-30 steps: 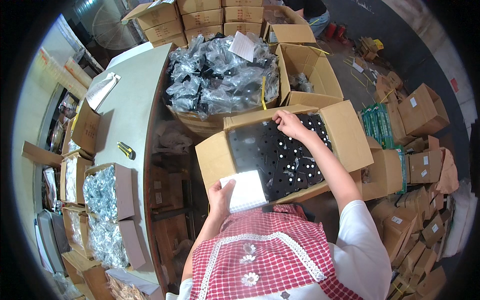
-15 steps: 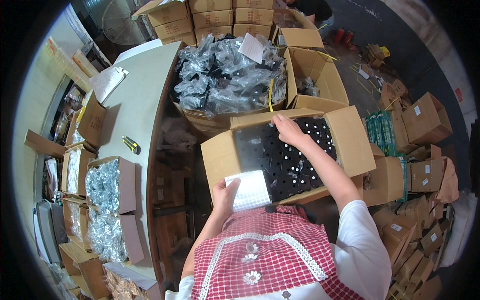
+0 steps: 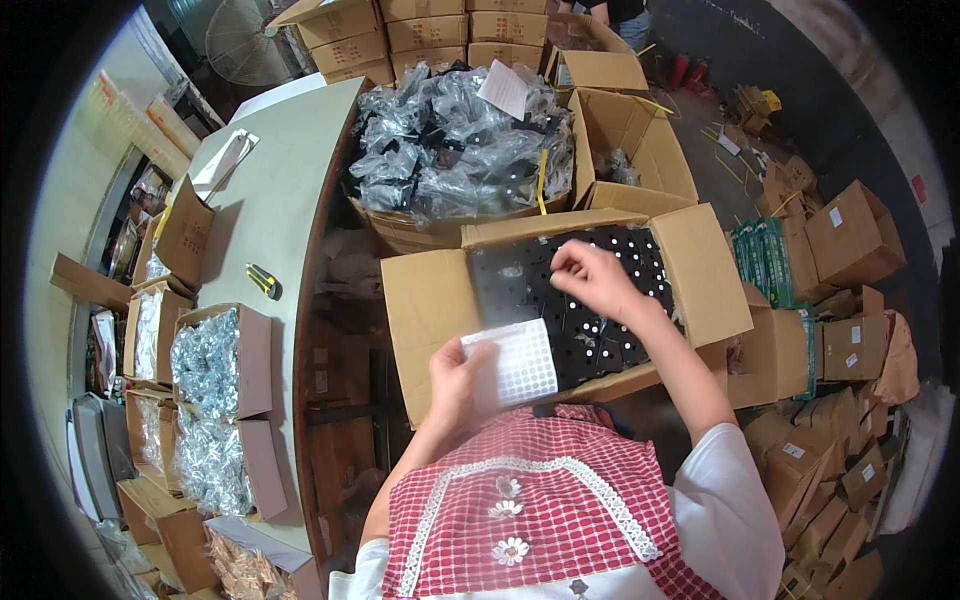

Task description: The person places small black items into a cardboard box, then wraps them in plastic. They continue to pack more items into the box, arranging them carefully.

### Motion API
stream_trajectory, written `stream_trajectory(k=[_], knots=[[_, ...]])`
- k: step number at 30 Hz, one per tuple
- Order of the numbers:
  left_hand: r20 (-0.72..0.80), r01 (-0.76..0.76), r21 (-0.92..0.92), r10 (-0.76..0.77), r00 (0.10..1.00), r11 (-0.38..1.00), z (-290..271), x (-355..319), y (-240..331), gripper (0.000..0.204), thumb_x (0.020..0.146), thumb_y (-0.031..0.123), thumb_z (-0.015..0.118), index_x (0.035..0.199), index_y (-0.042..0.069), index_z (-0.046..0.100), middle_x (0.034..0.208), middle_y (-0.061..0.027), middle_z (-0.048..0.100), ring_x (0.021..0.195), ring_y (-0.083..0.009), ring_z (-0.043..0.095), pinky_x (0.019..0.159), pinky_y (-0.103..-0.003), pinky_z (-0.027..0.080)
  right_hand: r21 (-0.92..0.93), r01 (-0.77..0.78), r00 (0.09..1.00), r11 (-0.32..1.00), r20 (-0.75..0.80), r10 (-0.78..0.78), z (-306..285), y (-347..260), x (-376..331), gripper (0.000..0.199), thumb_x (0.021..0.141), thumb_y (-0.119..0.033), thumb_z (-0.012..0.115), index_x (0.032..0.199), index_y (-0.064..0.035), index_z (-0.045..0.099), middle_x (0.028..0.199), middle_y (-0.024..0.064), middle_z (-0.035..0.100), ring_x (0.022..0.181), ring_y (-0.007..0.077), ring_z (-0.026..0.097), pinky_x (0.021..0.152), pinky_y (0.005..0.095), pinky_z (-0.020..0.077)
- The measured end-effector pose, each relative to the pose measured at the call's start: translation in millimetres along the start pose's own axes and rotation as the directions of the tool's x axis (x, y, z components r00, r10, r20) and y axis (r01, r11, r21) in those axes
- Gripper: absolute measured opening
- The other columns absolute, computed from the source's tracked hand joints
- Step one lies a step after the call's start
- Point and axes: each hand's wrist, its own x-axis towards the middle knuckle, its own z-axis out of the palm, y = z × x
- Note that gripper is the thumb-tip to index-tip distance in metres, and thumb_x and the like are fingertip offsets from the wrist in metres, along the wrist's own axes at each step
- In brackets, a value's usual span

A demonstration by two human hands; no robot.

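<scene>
My left hand (image 3: 457, 378) pinches the left edge of a white sheet of round dots (image 3: 522, 362), thumb on top, fingers out of sight beneath, and the sheet lies over the near left corner of an open carton (image 3: 425, 300), just in front of my red checked apron (image 3: 510, 480). Inside that carton are black pieces (image 3: 607, 347), many of them marked with a small white dot, those on the left looking dull under what seems to be clear film. My right hand (image 3: 600, 285) is over the pieces, thumb and fingertips drawn together; I cannot tell whether a dot is between them, nor whether they touch anything below. Beyond the carton stands a bigger box heaped with clear-bagged black parts (image 3: 455, 150), a loose paper (image 3: 503, 90) lying on top. Off to my left, a yellow and black cutter (image 3: 263, 281) rests on the grey-green table (image 3: 270, 180)
</scene>
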Motion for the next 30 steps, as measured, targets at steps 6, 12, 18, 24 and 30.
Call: stream_trajectory(k=[6, 12, 18, 24, 30], knots=[[0.065, -0.114, 0.192, 0.103, 0.993, 0.975, 15, -10, 11, 0.022, 0.091, 0.011, 0.074, 0.107, -0.004, 0.07, 0.094, -0.0082, 0.073, 0.082, -0.0129, 0.066, 0.071, -0.028, 0.053, -0.149, 0.398, 0.913, 0.905, 0.162, -0.375, 29, -55, -33, 0.016, 0.088, -0.007, 0.068, 0.101, -0.0014, 0.061, 0.098, 0.0136, 0.062, 0.096, 0.0343, 0.063, 0.083, 0.0408, 0.052], [0.087, -0.195, 0.323, 0.176, 0.98, 0.926, 18, -20, 13, 0.022, 0.091, 0.011, 0.073, 0.106, -0.004, 0.071, 0.091, -0.007, 0.073, 0.081, -0.0119, 0.065, 0.072, -0.028, 0.052, -0.228, 0.45, 0.888, 0.864, 0.214, -0.406, 42, -55, -41, 0.013, 0.086, -0.009, 0.064, 0.098, -0.0056, 0.063, 0.095, 0.0108, 0.061, 0.093, 0.0326, 0.062, 0.082, 0.0424, 0.0523], [0.072, -0.072, 0.15, 0.062, 0.995, 0.986, 14, -21, 4, 0.022, 0.091, 0.009, 0.072, 0.108, -0.004, 0.069, 0.095, -0.0085, 0.073, 0.082, -0.0146, 0.067, 0.072, -0.029, 0.053, -0.273, 0.485, 0.873, 0.83, 0.195, -0.446, 61, -49, -53, 0.015, 0.083, -0.006, 0.065, 0.098, -0.0037, 0.064, 0.094, 0.0108, 0.061, 0.093, 0.0314, 0.062, 0.08, 0.0408, 0.0533], [0.06, 0.126, -0.103, -0.121, 0.991, 0.987, -5, -4, -20, 0.027, 0.094, 0.006, 0.066, 0.117, -0.008, 0.064, 0.103, -0.0126, 0.072, 0.086, -0.0204, 0.07, 0.073, -0.033, 0.056, -0.08, 0.36, 0.932, 0.93, -0.016, -0.362, 52, -12, -30, 0.012, 0.086, -0.011, 0.067, 0.095, -0.0046, 0.07, 0.094, 0.0107, 0.068, 0.087, 0.0292, 0.067, 0.077, 0.0375, 0.0549], [0.01, 0.189, -0.215, -0.191, 0.982, 0.958, -24, 22, -44, 0.015, 0.095, 0.006, 0.067, 0.106, -0.004, 0.068, 0.093, -0.0085, 0.072, 0.075, -0.0146, 0.068, 0.065, -0.028, 0.054, -0.184, -0.201, 0.977, 0.962, 0.028, 0.21, 14, 71, 28, 0.013, 0.087, -0.015, 0.071, 0.091, -0.0028, 0.069, 0.079, 0.0065, 0.07, 0.073, 0.016, 0.068, 0.068, 0.0311, 0.0536]])
